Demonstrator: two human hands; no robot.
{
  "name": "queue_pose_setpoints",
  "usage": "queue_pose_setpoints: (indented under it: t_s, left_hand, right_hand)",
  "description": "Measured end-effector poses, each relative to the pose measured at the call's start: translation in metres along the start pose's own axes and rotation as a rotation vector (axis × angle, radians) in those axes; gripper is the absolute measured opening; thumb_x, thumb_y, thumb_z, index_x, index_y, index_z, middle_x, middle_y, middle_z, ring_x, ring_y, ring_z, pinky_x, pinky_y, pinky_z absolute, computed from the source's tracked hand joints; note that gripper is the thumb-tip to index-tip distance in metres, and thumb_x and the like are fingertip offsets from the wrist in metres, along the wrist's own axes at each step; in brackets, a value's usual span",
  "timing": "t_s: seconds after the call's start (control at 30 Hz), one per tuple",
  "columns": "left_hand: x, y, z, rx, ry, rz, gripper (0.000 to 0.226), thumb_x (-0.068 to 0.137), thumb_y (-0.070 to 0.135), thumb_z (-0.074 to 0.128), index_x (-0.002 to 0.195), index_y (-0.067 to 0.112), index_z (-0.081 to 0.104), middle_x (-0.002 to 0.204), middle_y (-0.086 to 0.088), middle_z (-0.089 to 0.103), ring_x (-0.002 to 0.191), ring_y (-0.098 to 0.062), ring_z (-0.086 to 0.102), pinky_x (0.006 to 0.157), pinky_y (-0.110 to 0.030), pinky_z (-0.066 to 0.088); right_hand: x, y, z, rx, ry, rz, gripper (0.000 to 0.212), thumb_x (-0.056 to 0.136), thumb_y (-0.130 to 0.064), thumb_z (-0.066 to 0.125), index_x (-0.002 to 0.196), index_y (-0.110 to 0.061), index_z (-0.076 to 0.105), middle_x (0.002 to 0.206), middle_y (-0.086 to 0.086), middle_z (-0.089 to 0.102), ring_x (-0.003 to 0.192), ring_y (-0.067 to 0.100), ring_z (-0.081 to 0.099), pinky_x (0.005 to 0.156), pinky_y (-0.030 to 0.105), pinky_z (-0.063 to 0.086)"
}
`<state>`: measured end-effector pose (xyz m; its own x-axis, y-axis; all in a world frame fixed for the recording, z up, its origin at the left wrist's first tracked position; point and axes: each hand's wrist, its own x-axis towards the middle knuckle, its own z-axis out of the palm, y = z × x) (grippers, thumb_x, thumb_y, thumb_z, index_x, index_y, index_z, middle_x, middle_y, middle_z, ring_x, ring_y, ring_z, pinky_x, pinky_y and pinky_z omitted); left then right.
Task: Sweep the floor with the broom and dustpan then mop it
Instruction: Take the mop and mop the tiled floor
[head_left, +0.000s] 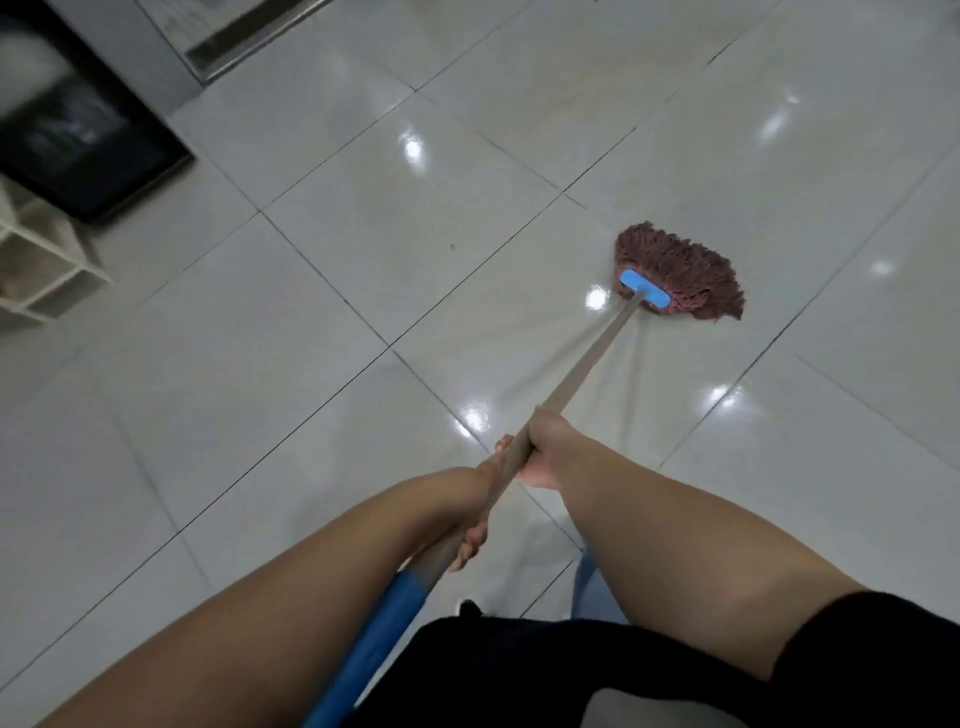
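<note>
Both hands are on the mop handle (582, 371), one behind the other. The right hand (540, 449) is the forward one, its fingers wrapped round the pale wooden shaft with the thumb side up. The left hand (475, 512) grips the same shaft just behind the right, closer to the body, its fingers curled underneath so that the fingertips show below the handle. Behind the left hand the shaft changes to a blue sleeve (379, 629) that runs back past the person's side.

Ahead of the right hand the shaft slopes down and away to the mop head (685, 273), a bundle of reddish-brown strands spread flat on the floor (311, 322), well out in front of both hands. A blue plastic clamp (644, 289) joins the shaft to the strands on the side nearer the hands.

The floor is glossy white tile with dark grout lines, and bright ceiling reflections dot it around the mop head and just beside the right hand.

Far off to the left of the left hand stands a dark, black-framed object (83, 130), blurred. Nearer on that same side is a white lattice rack (41, 265) with open square compartments. Beyond the mop head, up at the far edge, a metal door track (244, 39) crosses the floor. The person wears black clothing (571, 670), seen below the arms.
</note>
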<state>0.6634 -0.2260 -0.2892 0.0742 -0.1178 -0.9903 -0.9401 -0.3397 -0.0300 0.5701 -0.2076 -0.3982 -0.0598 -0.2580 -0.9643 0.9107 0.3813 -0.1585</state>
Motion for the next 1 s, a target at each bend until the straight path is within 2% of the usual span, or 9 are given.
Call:
queue_pose_setpoints:
  t_s: [0.2,0.27,0.4,0.5,0.63,0.7,0.83,0.9,1.0]
  left_hand:
    - [0.007,-0.107,-0.033,-0.025,0.053,-0.105,0.072,0.076,0.083,0.020,0.062,0.014,0.032,0.048,-0.001,0.035,0.036,-0.011,0.029,0.043,-0.013,0.026]
    - [0.010,-0.112,-0.030,-0.047,0.045,-0.090,0.073,0.076,0.083,0.019,0.063,0.012,0.033,0.049,-0.001,0.036,0.037,-0.012,0.030,0.043,-0.013,0.027]
    - [0.016,-0.092,-0.014,-0.094,-0.003,-0.069,0.076,0.076,0.083,0.020,0.065,0.010,0.039,0.051,-0.002,0.039,0.039,-0.012,0.033,0.044,-0.015,0.030]
    - [0.015,-0.055,-0.006,-0.150,-0.027,-0.067,0.074,0.073,0.085,0.023,0.063,0.014,0.038,0.048,0.000,0.038,0.036,-0.011,0.032,0.042,-0.012,0.030]
    - [0.016,0.020,-0.001,-0.205,-0.083,-0.015,0.072,0.074,0.084,0.025,0.065,0.014,0.040,0.044,0.001,0.039,0.029,-0.010,0.033,0.038,-0.009,0.032]
    - [0.015,0.064,-0.001,-0.214,-0.101,-0.007,0.071,0.075,0.083,0.027,0.066,0.014,0.041,0.042,0.001,0.040,0.027,-0.010,0.034,0.036,-0.009,0.033]
    - [0.010,0.168,-0.001,-0.225,-0.107,0.039,0.067,0.081,0.077,0.028,0.067,0.012,0.042,0.040,0.001,0.041,0.026,-0.010,0.035,0.035,-0.010,0.034]
    - [0.001,0.221,-0.001,-0.224,-0.112,0.038,0.060,0.088,0.068,0.031,0.068,0.012,0.042,0.037,0.001,0.041,0.024,-0.009,0.034,0.035,-0.009,0.033]
    - [-0.004,0.297,-0.002,-0.254,-0.145,0.093,0.055,0.091,0.060,0.033,0.067,0.011,0.041,0.035,0.001,0.040,0.023,-0.009,0.034,0.033,-0.008,0.032]
  right_hand:
    - [-0.003,0.111,0.047,0.024,-0.018,0.022,0.023,0.099,-0.034,0.036,0.108,-0.013,0.037,0.069,0.007,0.041,0.046,0.018,0.039,0.036,0.017,0.040]
    - [0.000,0.118,0.047,0.000,0.019,0.003,0.022,0.099,-0.034,0.035,0.107,-0.013,0.039,0.070,0.007,0.040,0.046,0.018,0.040,0.036,0.016,0.040]
    - [0.011,0.097,0.033,-0.110,0.122,-0.035,0.020,0.099,-0.031,0.031,0.103,-0.013,0.039,0.063,0.007,0.039,0.043,0.018,0.038,0.042,0.024,0.036]
    - [0.018,0.058,0.022,-0.156,0.122,-0.052,0.015,0.098,-0.025,0.029,0.097,-0.013,0.039,0.063,0.005,0.035,0.041,0.017,0.034,0.037,0.018,0.035]
    - [0.025,-0.018,0.008,-0.144,0.080,-0.046,0.028,0.099,-0.029,0.030,0.080,-0.011,0.040,0.060,0.003,0.035,0.036,0.014,0.034,0.032,0.010,0.033]
    - [0.032,-0.064,0.002,-0.126,0.054,-0.043,0.024,0.099,-0.028,0.031,0.090,-0.011,0.043,0.061,0.005,0.039,0.027,0.014,0.036,0.032,0.011,0.035]
    - [0.037,-0.168,-0.014,-0.071,0.007,-0.041,0.024,0.099,-0.034,0.038,0.107,-0.012,0.042,0.070,0.011,0.051,0.041,0.018,0.050,0.033,0.017,0.043]
    - [0.031,-0.216,-0.020,-0.064,-0.015,-0.054,0.028,0.101,-0.034,0.033,0.113,-0.009,0.037,0.074,0.017,0.055,0.037,0.023,0.058,0.035,0.023,0.048]
    - [0.031,-0.289,-0.029,0.051,-0.093,-0.066,0.025,0.102,-0.027,0.030,0.114,-0.006,0.035,0.074,0.020,0.056,0.039,0.025,0.059,0.043,0.030,0.050]
